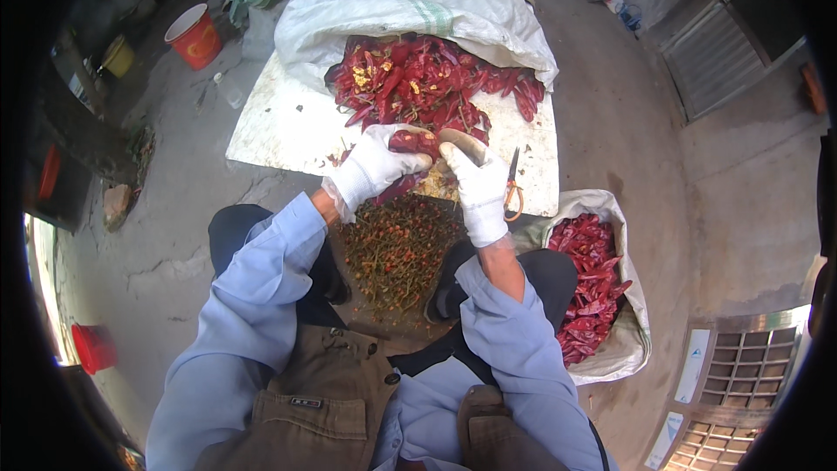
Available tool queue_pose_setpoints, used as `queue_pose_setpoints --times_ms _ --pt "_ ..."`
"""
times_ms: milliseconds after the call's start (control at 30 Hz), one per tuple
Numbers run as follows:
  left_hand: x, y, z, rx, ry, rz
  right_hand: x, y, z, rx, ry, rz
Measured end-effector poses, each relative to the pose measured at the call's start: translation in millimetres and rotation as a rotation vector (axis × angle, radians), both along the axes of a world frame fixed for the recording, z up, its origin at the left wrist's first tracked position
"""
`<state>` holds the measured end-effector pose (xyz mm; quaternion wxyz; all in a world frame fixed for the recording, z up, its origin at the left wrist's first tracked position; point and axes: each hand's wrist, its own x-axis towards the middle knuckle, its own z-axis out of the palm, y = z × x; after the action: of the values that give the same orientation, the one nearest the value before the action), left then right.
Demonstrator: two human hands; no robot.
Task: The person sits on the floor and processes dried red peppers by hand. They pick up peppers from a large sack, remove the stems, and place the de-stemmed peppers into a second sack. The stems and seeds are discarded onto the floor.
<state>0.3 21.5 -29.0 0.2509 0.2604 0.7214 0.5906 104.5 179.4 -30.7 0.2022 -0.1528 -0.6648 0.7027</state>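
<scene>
My left hand (pixel 378 167), in a white glove, grips a dried red chili pepper (pixel 414 142) above the near edge of a white board (pixel 274 124). At the pepper's right end are the fingertips of my gloved right hand (pixel 472 173); whether they pinch it is hidden. More dried red peppers (pixel 405 82) spill from the mouth of a white woven sack (pixel 392 6) onto the board. Orange-handled scissors (pixel 513 193) lie just right of my right hand, blades pointing away. Below my hands, a heap of pepper stems and caps (pixel 395 255) covers the floor between my feet.
An open white sack (pixel 637 333) full of red peppers stands by my right knee. Left of the board are a small plastic bottle (pixel 229 91), a red bucket (pixel 196 39) and a yellowish bucket (pixel 118 55). Another red bucket (pixel 93 348) stands at lower left. A wall (pixel 739 209) bounds the right.
</scene>
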Motion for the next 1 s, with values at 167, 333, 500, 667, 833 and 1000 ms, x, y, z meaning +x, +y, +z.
queue_pose_setpoints --times_ms 167,333,500,667,833,1000 --pt "5 5 -5 0.233 -0.256 -0.095 2 -3 2 0.209 0.172 -0.085" --pt "5 6 4 0.083 -0.135 -0.145 13 -2 11 0.057 0.09 -0.071" --pt "5 3 13 -0.064 0.147 -0.245 16 6 6 -0.052 0.049 0.003" --pt "-4 -2 11 -0.084 0.389 -0.404 16 15 -5 -0.126 0.005 0.14" --pt "-5 -1 5 -0.117 0.618 -0.424 19 4 -6 0.011 -0.035 0.008" --pt "11 -1 2 -0.033 0.511 -0.477 8 10 -30 -0.086 -0.036 -0.191"
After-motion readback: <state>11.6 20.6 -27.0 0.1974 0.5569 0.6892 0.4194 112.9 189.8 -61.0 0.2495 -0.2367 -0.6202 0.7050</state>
